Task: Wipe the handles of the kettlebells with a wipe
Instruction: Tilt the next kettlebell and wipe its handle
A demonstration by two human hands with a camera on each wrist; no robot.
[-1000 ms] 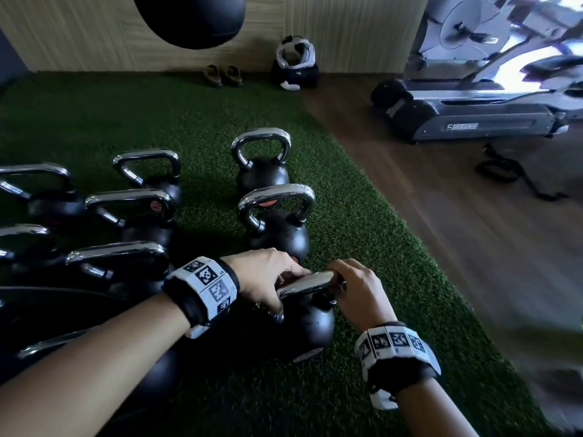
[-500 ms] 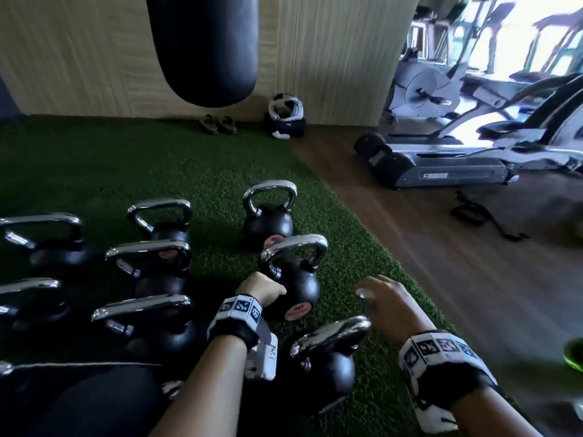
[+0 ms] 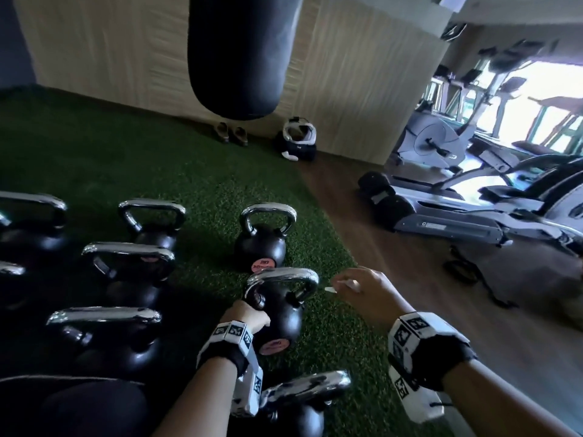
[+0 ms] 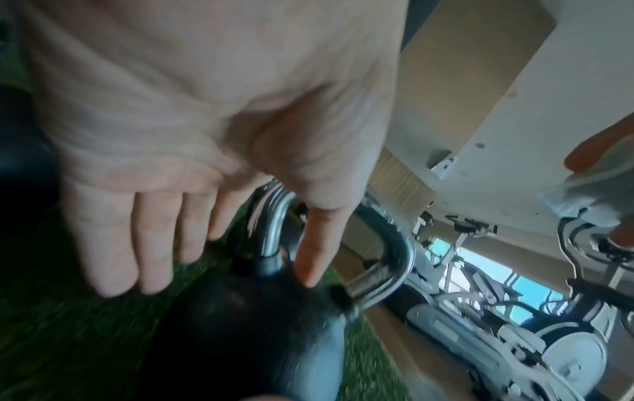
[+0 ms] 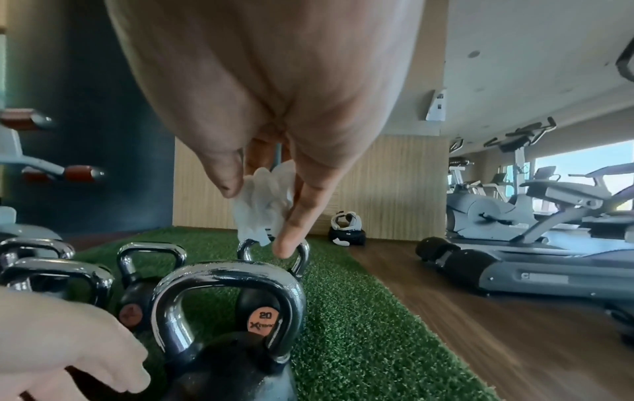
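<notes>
Several black kettlebells with chrome handles stand on green turf (image 3: 195, 190). My left hand (image 3: 249, 320) rests on the left side of the middle right-row kettlebell (image 3: 279, 313); in the left wrist view its fingers lie straight and the thumb (image 4: 312, 244) touches the ball beside the handle (image 4: 387, 260). My right hand (image 3: 362, 291) hovers just right of that handle (image 3: 284, 275) and pinches a crumpled white wipe (image 5: 264, 200) between thumb and fingers. The wipe (image 3: 344, 285) is clear of the chrome. The nearest kettlebell (image 3: 303, 392) stands below my left wrist.
Another kettlebell (image 3: 265, 238) stands farther back, and more fill the left (image 3: 129, 263). A black punching bag (image 3: 243, 55) hangs ahead. Shoes (image 3: 230, 132) and a bag (image 3: 298, 138) lie by the wall. Wood floor (image 3: 410, 326), a strap (image 3: 463, 269) and treadmills (image 3: 457, 222) are on the right.
Both hands left the nearest kettlebell's handle. My left hand went forward onto the middle kettlebell's body, and my right hand rose with the wipe to beside its handle. My head lifted.
</notes>
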